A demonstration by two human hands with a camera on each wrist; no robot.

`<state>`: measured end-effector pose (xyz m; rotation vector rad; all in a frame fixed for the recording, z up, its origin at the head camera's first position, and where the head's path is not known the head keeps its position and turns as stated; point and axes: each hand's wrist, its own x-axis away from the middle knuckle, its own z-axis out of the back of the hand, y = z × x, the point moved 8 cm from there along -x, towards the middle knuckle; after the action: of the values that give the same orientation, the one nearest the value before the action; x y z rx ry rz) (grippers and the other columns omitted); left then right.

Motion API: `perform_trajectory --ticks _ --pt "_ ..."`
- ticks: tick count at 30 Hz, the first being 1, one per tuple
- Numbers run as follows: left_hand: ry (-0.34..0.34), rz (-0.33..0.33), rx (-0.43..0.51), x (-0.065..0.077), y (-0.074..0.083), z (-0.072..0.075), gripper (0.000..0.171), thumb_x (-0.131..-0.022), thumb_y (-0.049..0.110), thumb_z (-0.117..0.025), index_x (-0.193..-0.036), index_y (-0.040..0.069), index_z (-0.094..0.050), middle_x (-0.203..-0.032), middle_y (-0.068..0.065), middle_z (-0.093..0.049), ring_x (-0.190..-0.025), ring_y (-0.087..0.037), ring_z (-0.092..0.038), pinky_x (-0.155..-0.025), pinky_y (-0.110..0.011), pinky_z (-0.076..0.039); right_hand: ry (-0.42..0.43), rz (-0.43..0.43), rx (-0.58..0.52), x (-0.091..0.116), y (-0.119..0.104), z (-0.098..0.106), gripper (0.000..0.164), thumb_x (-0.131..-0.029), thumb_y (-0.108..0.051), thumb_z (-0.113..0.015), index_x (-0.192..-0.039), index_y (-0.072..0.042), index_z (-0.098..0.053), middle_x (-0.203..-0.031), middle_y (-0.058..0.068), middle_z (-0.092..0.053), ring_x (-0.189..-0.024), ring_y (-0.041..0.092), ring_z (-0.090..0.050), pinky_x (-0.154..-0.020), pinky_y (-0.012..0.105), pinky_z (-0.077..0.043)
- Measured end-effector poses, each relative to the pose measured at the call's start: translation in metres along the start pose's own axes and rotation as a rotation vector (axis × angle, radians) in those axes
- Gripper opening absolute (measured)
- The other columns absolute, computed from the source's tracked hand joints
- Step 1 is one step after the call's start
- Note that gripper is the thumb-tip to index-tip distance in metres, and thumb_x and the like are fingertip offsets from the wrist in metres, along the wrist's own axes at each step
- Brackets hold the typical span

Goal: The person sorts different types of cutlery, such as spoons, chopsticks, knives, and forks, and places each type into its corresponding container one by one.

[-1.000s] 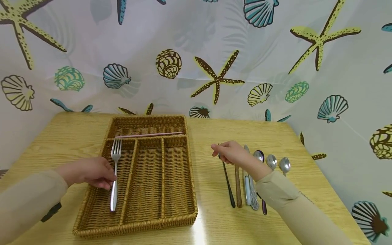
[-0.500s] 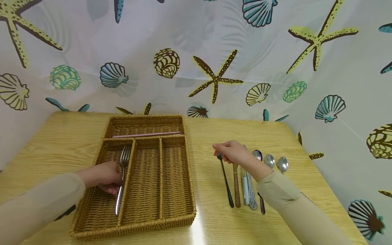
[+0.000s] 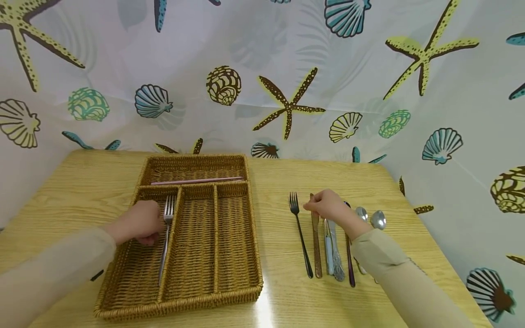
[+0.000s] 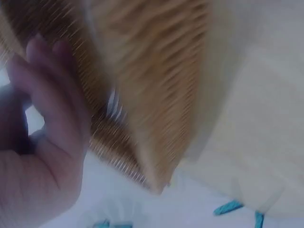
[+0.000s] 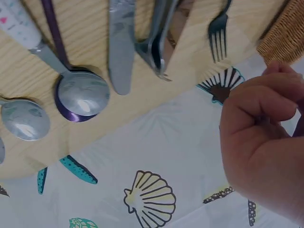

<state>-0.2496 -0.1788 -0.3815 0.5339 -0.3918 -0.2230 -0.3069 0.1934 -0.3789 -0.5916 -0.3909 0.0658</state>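
A silver fork (image 3: 168, 214) lies in the left compartment of a woven cutlery tray (image 3: 255, 246), along the divider. Just left of it, my left hand (image 3: 143, 221) hovers over that compartment; its loosely curled fingers hold nothing in the left wrist view. My right hand (image 3: 328, 205) is over the loose cutlery, its fingers (image 5: 259, 102) loosely bent with nothing visible between them. Beneath and beside it are a brown knife (image 3: 317, 250) and a black fork (image 3: 301, 232). A light-blue-handled piece (image 3: 329, 255) and a silver knife (image 3: 337, 257) lie to the right, their upper parts partly hidden.
Pink chopsticks (image 3: 197, 181) lie in the tray's back compartment. Several spoons, one with a purple handle (image 3: 351, 269) and a silver one (image 3: 378, 220), lie at the right of the wooden table (image 3: 279, 177). A shell-patterned cloth (image 3: 184, 127) hangs behind.
My left hand lowered the silver fork into the left compartment, let it go and moved up and slightly left. My right hand shifted right, from the black fork to the brown knife.
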Motion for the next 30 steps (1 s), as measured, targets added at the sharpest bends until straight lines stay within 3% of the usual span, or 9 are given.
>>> perform_trajectory --ticks 2,4,6,8,11,12,15,24,30 --pt "0.024 -0.003 0.009 -0.001 0.006 0.012 0.036 -0.087 0.005 -0.057 -0.052 0.004 -0.060 -0.043 0.001 -0.057 -0.037 -0.006 -0.052 -0.046 -0.026 -0.049 -0.001 -0.007 0.039 -0.002 0.004 -0.004 0.030 -0.093 -0.020 -0.057 -0.065 -0.008 -0.059 -0.053 -0.003 -0.045 -0.046 0.009 -0.032 -0.051 0.028 -0.034" --pt "0.037 0.003 0.036 0.000 0.014 0.021 0.036 -0.090 0.009 -0.058 -0.055 0.003 -0.061 -0.046 0.001 -0.058 -0.040 -0.008 -0.053 -0.047 -0.026 -0.049 -0.003 0.010 0.099 -0.005 0.007 -0.011 0.030 -0.091 -0.019 -0.059 -0.066 -0.004 -0.063 -0.050 -0.002 -0.047 -0.043 0.008 -0.034 -0.057 0.032 -0.043" --pt "0.037 0.012 0.046 0.001 0.021 0.025 0.035 -0.091 0.010 -0.057 -0.057 0.004 -0.062 -0.050 0.000 -0.059 -0.043 -0.009 -0.053 -0.048 -0.026 -0.049 -0.002 0.031 0.151 -0.007 0.008 -0.019 0.031 -0.090 -0.019 -0.062 -0.063 -0.003 -0.064 -0.047 -0.003 -0.048 -0.041 0.008 -0.035 -0.072 0.038 -0.049" --pt "0.031 0.020 0.054 0.001 0.029 0.026 0.034 -0.092 0.011 -0.056 -0.059 0.005 -0.062 -0.054 -0.002 -0.061 -0.044 -0.009 -0.053 -0.048 -0.026 -0.048 -0.003 0.041 0.207 -0.009 0.008 -0.028 0.038 -0.087 -0.018 -0.064 -0.051 -0.007 -0.057 -0.040 -0.004 -0.042 -0.037 0.007 -0.033 -0.072 0.037 -0.049" --pt "0.020 0.000 0.062 0.003 0.041 0.023 0.032 -0.092 0.011 -0.056 -0.061 0.005 -0.063 -0.055 -0.003 -0.061 -0.045 -0.009 -0.054 -0.048 -0.026 -0.048 -0.005 0.028 0.267 -0.009 0.006 -0.040 0.047 -0.085 -0.014 -0.064 -0.043 -0.014 -0.043 -0.036 -0.006 -0.035 -0.034 0.007 -0.031 -0.053 0.027 -0.043" --pt "0.012 -0.007 0.069 0.004 0.045 0.022 0.033 -0.092 0.010 -0.056 -0.060 0.005 -0.062 -0.053 -0.003 -0.059 -0.044 -0.009 -0.052 -0.048 -0.026 -0.047 -0.005 0.017 0.282 -0.009 0.005 -0.043 0.048 -0.085 -0.012 -0.063 -0.043 -0.016 -0.040 -0.036 -0.006 -0.033 -0.034 0.008 -0.030 -0.045 0.024 -0.035" --pt "0.013 -0.028 0.075 0.006 0.052 0.020 0.031 -0.091 0.009 -0.057 -0.061 0.005 -0.062 -0.051 -0.003 -0.058 -0.043 -0.009 -0.051 -0.047 -0.027 -0.047 0.006 -0.012 0.286 -0.009 0.000 -0.046 0.046 -0.085 -0.007 -0.058 -0.044 -0.015 -0.038 -0.036 -0.005 -0.031 -0.034 0.009 -0.030 -0.039 0.022 -0.029" --pt "0.001 -0.031 0.108 0.004 0.058 0.017 0.030 -0.091 0.010 -0.056 -0.063 0.005 -0.064 -0.056 -0.004 -0.061 -0.046 -0.012 -0.056 -0.047 -0.026 -0.046 -0.096 -0.063 0.091 -0.014 0.007 -0.052 0.038 -0.086 -0.011 -0.056 -0.049 -0.009 -0.049 -0.043 -0.001 -0.045 -0.040 0.010 -0.045 -0.044 0.024 -0.045" --pt "-0.034 0.022 0.235 0.002 0.052 0.013 0.029 -0.094 0.018 -0.053 -0.072 0.004 -0.065 -0.061 -0.004 -0.062 -0.050 -0.011 -0.058 -0.053 -0.029 -0.051 -0.206 -0.053 -0.078 -0.014 0.008 -0.053 0.031 -0.090 -0.012 -0.053 -0.059 -0.009 -0.050 -0.052 0.001 -0.050 -0.046 0.010 -0.050 -0.049 0.025 -0.048"
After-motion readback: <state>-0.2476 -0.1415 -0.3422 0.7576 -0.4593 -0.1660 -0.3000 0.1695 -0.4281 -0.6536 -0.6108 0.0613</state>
